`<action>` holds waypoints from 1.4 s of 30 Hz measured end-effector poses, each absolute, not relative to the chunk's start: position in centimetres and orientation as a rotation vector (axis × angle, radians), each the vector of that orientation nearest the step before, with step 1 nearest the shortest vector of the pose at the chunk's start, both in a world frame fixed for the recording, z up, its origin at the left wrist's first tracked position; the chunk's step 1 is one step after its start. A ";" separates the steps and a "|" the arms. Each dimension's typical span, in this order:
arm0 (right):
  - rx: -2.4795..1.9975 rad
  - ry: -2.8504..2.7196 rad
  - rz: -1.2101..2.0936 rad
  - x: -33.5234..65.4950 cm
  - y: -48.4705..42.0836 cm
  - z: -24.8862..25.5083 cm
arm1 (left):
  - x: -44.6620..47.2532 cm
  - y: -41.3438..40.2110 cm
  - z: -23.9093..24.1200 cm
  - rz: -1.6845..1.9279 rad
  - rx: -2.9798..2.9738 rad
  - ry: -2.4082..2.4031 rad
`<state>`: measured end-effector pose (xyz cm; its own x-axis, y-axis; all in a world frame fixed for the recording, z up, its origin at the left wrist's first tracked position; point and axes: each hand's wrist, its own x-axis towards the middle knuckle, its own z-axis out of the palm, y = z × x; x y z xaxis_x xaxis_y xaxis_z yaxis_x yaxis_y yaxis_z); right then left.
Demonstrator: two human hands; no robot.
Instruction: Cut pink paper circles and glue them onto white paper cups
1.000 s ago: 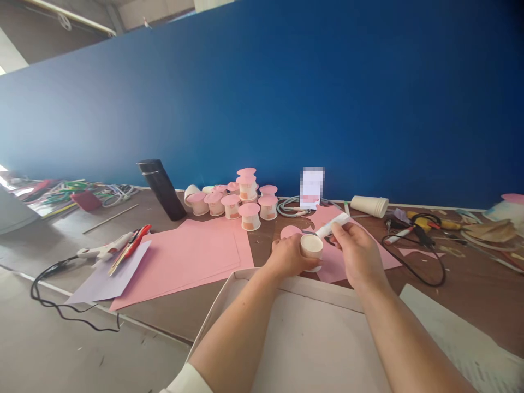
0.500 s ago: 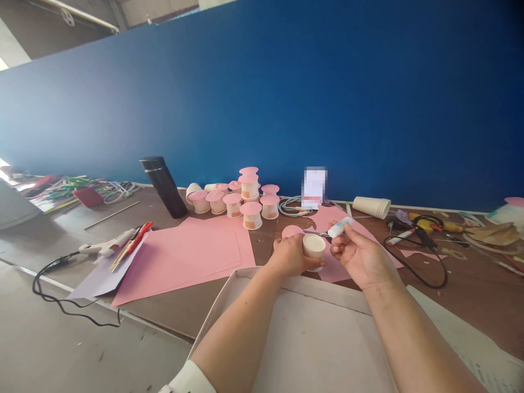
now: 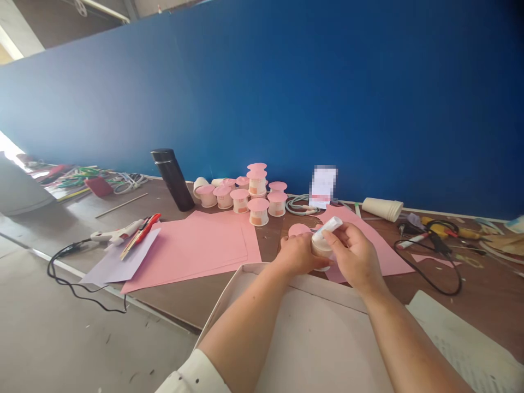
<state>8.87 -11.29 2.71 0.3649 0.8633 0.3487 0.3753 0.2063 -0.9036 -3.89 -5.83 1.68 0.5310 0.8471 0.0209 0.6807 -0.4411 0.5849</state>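
My left hand [image 3: 298,254] is wrapped round the side of a small white paper cup [image 3: 320,249] that stands upright. My right hand [image 3: 357,255] grips a white glue stick [image 3: 331,225], held slanted with its lower end over the cup's rim. Part of the rim is hidden by the glue stick and my fingers. Just behind my left hand lies a pink paper disc [image 3: 299,228]. Pink paper [image 3: 385,254] spreads on the table beyond my right hand.
Several cups with pink disc tops [image 3: 258,212] stand at the back, near a black flask [image 3: 174,180]. Left are pink sheets [image 3: 200,243], a glue gun [image 3: 117,233] and a red cutter [image 3: 143,232]. Stacked cups [image 3: 382,208] and cables lie right. A shallow box [image 3: 221,303] is under my forearms.
My right hand has brought the glue stick left and down onto the cup's rim. My left hand keeps its hold on the cup. The whole view has shifted slightly.
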 end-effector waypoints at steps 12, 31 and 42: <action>-1.562 -1.282 0.297 8.8 -10.0 2.3 | -3.7 -5.8 1.7 0.424 2.276 1.231; -1.569 -1.186 0.040 9.7 -10.3 2.4 | -3.9 -5.8 2.0 0.387 2.259 1.269; -1.531 -1.439 0.041 8.8 -10.1 2.4 | -3.6 -5.9 1.8 0.412 2.254 1.250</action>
